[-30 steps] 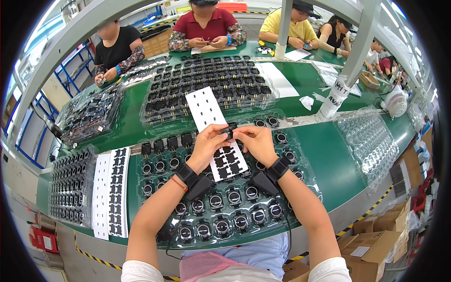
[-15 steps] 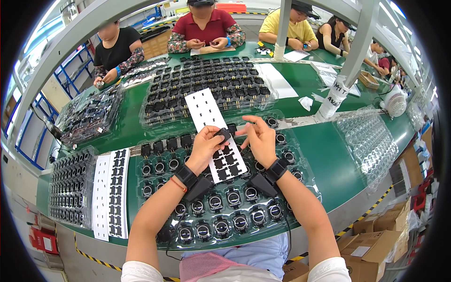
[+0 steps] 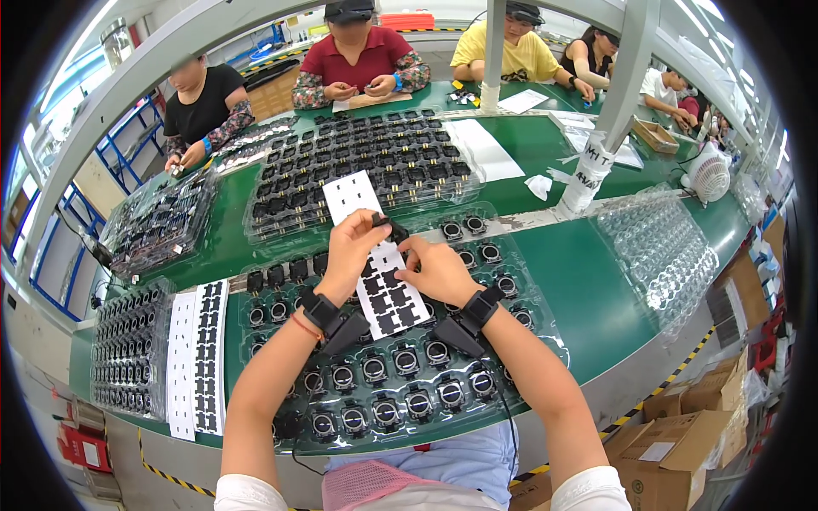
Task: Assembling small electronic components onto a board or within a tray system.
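Note:
My left hand (image 3: 352, 249) is closed on a small black plastic part (image 3: 383, 223), held between thumb and fingers above the sheet. Under my hands, a long white sheet (image 3: 348, 192) of black die-cut stickers (image 3: 392, 300) lies tilted across a clear tray. My right hand (image 3: 439, 271) bends over the sheet's right edge, thumb and index finger apart near the stickers; nothing shows between them, though some fingertips are hidden. Round black parts with silvery rings (image 3: 386, 410) fill several rows of the clear plastic tray (image 3: 545, 328) beneath my forearms.
Beyond stand stacked trays of black frames (image 3: 358, 162). To the left are another stacked tray (image 3: 132, 341) and two sticker sheets (image 3: 210, 358). Empty clear trays (image 3: 660, 247), a white fan (image 3: 709, 175) and a taped post (image 3: 588, 179) are on the right. Several people work opposite.
My right hand has come down and left onto the sheet from a raised, spread-finger pose. The left hand has shifted slightly up and left with the black part. The whole view has shifted slightly.

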Tool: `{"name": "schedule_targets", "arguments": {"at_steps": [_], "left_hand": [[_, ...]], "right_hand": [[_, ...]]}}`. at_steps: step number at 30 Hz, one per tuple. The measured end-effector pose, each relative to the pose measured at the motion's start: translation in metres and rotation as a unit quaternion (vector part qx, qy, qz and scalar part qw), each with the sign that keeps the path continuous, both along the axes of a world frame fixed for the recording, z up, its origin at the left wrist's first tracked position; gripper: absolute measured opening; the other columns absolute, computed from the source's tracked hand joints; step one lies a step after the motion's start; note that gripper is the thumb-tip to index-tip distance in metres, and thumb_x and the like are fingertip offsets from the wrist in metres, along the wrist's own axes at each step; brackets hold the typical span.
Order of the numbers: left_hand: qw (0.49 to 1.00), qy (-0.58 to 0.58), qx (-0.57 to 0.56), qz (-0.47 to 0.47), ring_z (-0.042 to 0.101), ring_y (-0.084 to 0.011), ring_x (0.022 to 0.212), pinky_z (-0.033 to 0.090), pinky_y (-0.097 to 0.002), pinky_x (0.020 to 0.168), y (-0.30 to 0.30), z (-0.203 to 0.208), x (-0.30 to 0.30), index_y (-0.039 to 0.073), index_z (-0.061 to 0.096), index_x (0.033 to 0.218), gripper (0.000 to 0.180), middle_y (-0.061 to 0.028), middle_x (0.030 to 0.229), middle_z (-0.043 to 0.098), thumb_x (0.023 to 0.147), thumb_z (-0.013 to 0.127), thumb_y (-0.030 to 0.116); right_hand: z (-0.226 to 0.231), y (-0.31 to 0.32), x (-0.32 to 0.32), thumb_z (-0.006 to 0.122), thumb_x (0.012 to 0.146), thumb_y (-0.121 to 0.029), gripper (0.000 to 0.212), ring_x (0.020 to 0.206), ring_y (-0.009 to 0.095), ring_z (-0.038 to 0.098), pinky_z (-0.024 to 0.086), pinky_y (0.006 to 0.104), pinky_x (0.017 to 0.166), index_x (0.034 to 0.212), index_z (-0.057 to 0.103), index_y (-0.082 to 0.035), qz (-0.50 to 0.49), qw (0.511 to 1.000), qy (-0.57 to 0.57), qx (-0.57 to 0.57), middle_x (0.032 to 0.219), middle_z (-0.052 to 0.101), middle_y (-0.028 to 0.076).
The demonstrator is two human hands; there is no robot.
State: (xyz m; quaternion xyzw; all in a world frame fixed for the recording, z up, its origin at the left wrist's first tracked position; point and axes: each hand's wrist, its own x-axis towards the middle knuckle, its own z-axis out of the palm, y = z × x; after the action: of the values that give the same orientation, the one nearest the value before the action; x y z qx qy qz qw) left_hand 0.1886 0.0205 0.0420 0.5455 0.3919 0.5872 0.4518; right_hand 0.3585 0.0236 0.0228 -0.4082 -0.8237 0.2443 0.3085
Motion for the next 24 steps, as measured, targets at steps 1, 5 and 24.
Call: {"name": "schedule_targets", "arguments": {"at_steps": [1,5,24], "left_hand": [[0.999,0.026,-0.008,0.019,0.052,-0.0036,0.07,0.039,-0.0177,0.063,0.005,0.006,0.002,0.004,0.058,0.085,0.007,0.0039,0.078,0.058,0.08,0.062,0.004],[0.998,0.036,0.025,0.042,0.055,-0.007,0.071,0.046,-0.0216,0.063,0.027,0.03,0.022,0.001,0.059,0.095,0.016,-0.0018,0.08,0.061,0.079,0.061,0.001],[0.886,0.456,0.013,-0.079,0.062,-0.0173,0.064,0.05,-0.0293,0.059,0.084,0.024,0.05,-0.001,0.061,0.085,0.02,-0.0105,0.078,0.064,0.066,0.065,0.002]], "right_hand": [[0.002,0.0,0.0,0.068,0.072,-0.021,0.033,0.064,0.026,0.061,0.046,0.038,0.058,0.099,0.056,-0.005,0.014,1.0,0.009,-0.001,0.067,0.063,0.007],[0.006,-0.004,0.0,0.067,0.071,-0.017,0.029,0.063,0.026,0.061,0.047,0.0357,0.059,0.096,0.057,-0.004,0.108,0.993,0.041,-0.006,0.067,0.063,0.008],[-0.003,0.001,-0.001,0.069,0.068,-0.019,0.026,0.063,0.029,0.062,0.048,0.0361,0.061,0.072,0.053,0.001,0.175,0.984,0.036,-0.02,0.065,0.063,0.012]]}}
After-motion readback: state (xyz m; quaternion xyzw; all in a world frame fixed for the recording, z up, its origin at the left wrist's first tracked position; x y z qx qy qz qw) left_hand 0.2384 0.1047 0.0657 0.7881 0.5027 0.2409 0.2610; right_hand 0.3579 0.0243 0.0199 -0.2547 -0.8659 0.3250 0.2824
